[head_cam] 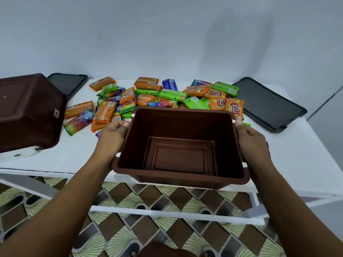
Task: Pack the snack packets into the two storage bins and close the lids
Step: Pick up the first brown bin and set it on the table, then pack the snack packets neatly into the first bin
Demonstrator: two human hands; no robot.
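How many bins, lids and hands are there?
Bins: 2
Lids: 2
Hands: 2
Total: 6

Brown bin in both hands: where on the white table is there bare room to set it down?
Under the bin itself, the near table strip is bare, bordered by the packet pile behind, the overturned bin at left and the right lid. A smaller patch lies between left hand and overturned bin. The table's back is crowded with packets.
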